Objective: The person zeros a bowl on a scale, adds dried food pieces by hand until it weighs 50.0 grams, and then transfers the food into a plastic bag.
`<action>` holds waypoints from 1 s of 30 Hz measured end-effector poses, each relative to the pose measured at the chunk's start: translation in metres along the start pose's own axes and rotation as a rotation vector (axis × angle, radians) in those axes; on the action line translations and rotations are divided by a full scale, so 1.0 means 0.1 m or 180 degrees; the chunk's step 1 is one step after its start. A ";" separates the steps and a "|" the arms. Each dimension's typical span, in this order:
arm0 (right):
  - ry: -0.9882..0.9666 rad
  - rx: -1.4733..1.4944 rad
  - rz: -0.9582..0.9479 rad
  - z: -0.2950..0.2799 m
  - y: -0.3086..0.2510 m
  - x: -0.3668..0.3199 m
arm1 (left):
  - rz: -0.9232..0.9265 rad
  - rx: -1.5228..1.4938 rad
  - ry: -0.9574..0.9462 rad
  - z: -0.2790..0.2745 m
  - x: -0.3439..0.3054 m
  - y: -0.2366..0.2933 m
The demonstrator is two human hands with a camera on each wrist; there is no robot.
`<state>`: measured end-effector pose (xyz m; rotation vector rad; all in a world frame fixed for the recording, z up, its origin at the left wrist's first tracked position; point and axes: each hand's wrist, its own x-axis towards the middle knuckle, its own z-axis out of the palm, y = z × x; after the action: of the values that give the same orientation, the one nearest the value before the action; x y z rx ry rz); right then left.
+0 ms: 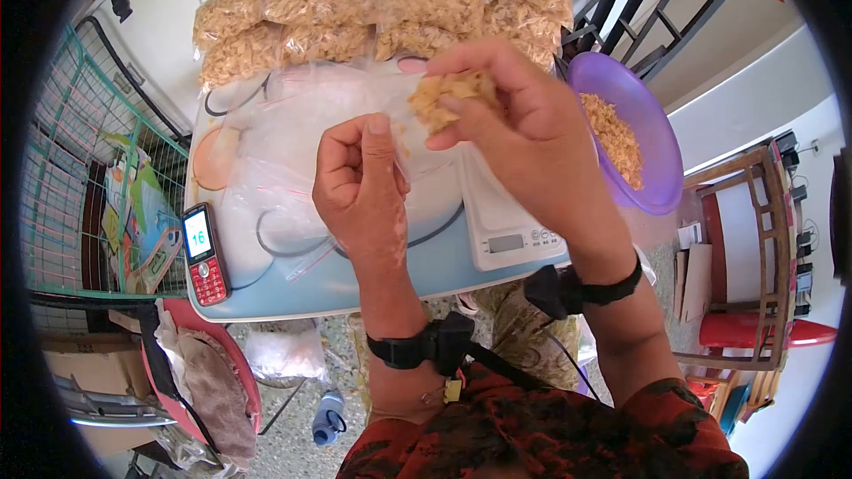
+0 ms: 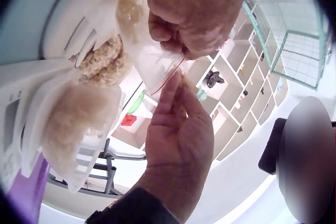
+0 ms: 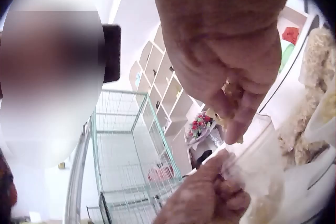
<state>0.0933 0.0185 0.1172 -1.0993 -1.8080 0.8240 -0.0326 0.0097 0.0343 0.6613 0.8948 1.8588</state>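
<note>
My left hand (image 1: 364,182) pinches the edge of a clear zip bag (image 2: 152,66) over the table; a red line runs along the bag's mouth. Some pale flakes show inside the bag in the left wrist view. Close beside it, my right hand (image 1: 546,129) grips a clump of pale yellow dried flakes (image 1: 448,99) between thumb and fingers. In the right wrist view those fingers are right at the bag's mouth. Empty-looking clear bags (image 1: 293,133) lie spread on the table beneath the hands.
Filled bags of flakes (image 1: 328,4) are stacked along the table's back. A white scale (image 1: 515,204) sits at the front right, near a purple basin (image 1: 661,151) of loose flakes. A red phone (image 1: 206,257) lies at the left edge, beside a green wire cage (image 1: 80,168).
</note>
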 end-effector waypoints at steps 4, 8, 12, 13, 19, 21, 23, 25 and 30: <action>-0.0258 -0.1203 -0.0296 0.15 0.09 0.04 | 0.0111 -0.0006 0.0071 -0.04 0.03 -0.04; -0.0663 -0.1897 -0.0090 0.16 0.01 0.09 | 0.0055 -0.0056 0.0039 -0.04 0.03 -0.02; -0.0460 -0.1694 -0.0400 0.21 0.03 0.09 | 0.0049 -0.0059 0.0063 -0.07 0.06 -0.02; -0.0452 -0.1610 -0.0435 0.21 0.05 0.09 | 0.0042 -0.0055 0.0086 -0.08 0.06 -0.02; -0.0478 -0.1620 -0.0359 0.26 0.03 0.13 | -0.0023 0.0018 0.0158 -0.10 0.07 0.00; -0.0360 -0.1804 -0.0461 0.28 0.04 0.17 | 0.0009 -0.0002 0.0141 -0.09 0.06 0.02; -0.0099 -0.2053 -0.0632 0.30 0.06 0.21 | -0.0052 -0.0019 0.0185 -0.08 0.06 0.04; -0.0096 -0.1805 -0.0739 0.30 0.06 0.22 | -0.0197 -0.0026 0.0303 -0.10 0.07 0.04; -0.0033 -0.1139 -0.1064 0.21 0.03 0.22 | -0.0208 -0.0078 0.0389 -0.13 0.10 0.01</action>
<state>0.0698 0.0378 0.1123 -0.9679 -2.1261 0.3160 -0.0468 0.0145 0.0282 0.5019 0.9596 1.8643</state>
